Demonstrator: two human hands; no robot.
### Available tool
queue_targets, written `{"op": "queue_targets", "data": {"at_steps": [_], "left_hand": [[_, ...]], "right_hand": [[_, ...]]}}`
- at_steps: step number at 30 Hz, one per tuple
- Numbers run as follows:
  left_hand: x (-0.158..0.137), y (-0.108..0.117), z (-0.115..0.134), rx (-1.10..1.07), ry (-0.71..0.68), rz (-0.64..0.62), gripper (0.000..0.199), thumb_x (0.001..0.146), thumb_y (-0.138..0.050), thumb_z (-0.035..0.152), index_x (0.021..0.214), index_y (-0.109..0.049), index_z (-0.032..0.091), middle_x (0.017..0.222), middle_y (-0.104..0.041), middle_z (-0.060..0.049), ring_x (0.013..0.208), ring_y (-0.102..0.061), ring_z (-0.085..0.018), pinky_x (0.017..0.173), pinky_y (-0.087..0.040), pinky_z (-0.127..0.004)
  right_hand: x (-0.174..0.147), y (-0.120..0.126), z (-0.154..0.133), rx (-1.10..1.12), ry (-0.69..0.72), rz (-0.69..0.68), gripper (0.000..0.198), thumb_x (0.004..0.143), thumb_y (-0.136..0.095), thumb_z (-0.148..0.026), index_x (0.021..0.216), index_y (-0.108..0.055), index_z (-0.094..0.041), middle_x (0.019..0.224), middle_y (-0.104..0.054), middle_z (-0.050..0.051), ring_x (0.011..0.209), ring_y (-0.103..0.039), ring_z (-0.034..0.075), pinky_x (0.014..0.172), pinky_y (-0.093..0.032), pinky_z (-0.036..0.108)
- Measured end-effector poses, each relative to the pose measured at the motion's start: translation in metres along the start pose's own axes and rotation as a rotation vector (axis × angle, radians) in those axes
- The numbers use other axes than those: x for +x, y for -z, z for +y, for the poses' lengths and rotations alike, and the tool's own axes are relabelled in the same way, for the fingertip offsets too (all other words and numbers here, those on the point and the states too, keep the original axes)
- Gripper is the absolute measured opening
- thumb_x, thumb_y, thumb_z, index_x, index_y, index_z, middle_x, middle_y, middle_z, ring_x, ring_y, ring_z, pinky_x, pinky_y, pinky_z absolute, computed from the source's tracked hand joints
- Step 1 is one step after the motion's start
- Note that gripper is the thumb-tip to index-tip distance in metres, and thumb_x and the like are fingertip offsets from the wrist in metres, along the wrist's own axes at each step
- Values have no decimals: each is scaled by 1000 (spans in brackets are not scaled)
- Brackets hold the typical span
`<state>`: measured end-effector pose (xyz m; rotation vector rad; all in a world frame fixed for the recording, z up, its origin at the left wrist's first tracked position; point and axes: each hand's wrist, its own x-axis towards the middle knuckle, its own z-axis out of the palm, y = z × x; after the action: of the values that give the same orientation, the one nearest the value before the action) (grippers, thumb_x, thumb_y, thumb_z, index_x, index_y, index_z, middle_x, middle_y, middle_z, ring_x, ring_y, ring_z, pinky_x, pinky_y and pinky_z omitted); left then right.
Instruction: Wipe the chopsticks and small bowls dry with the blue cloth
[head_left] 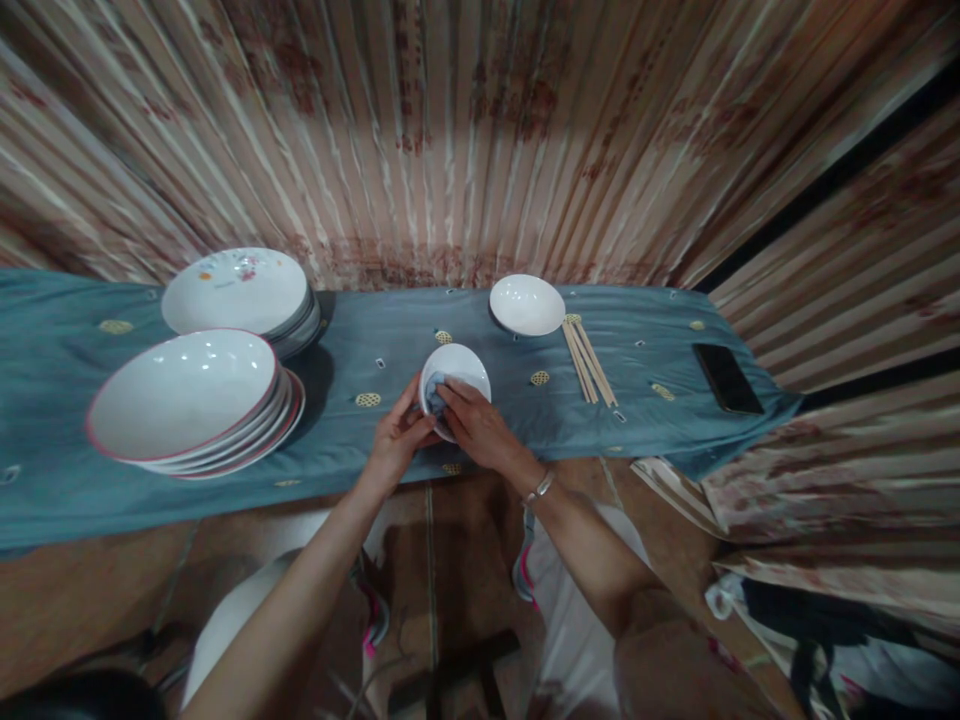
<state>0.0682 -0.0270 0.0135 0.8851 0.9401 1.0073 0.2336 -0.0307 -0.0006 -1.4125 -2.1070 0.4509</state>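
Near the table's front edge, a small white bowl (pixel 469 365) is tilted between my hands. My left hand (pixel 401 432) grips its left rim, thumb toward the near side. Inside the bowl, my right hand (pixel 480 425) presses a bunched grey-blue cloth (pixel 435 390) against the inner wall, its fingers closed over the cloth. Part of the cloth is hidden under those fingers. Beyond and to the right stands another white bowl (pixel 527 304), apart from both hands.
Left on the blue tablecloth (pixel 367 330) are a stack of red-rimmed bowls and plates (pixel 184 395) and a stack of flower-patterned dishes (pixel 236 290). Several chopsticks (pixel 589 362) and a black phone (pixel 727 378) lie to the right. A pleated curtain (pixel 450 150) hangs behind.
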Motion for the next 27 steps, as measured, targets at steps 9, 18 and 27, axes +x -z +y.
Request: {"op": "queue_targets", "data": {"at_steps": [9,18,27], "left_hand": [[0,-1,2,26,-12,-2,94,64,-86,39,149,-49,28,138,-65,-9,114,-65,-30,79,-63,-36],[1,0,0,43,-23,3,94,64,-86,41,149,-48,28,149,-55,-9,118,-63,-32,81,-63,-38],[0,-2,0,10,-12,14,95,64,-86,38,150,-47,28,149,-56,-9,120,-62,-32,83,-63,-38]], "right_hand": [[1,12,-8,-265,-67,-45,42,99,-41,-15,138,-58,-7,146,-55,20,139,-48,30,118,-41,47],[-13,23,-4,-233,-93,-97,38,98,-44,-13,130,-65,-11,137,-63,16,131,-56,25,116,-43,42],[-27,30,-2,0,-133,-132,34,97,-51,-18,126,-68,-16,130,-69,12,125,-62,23,110,-46,40]]}}
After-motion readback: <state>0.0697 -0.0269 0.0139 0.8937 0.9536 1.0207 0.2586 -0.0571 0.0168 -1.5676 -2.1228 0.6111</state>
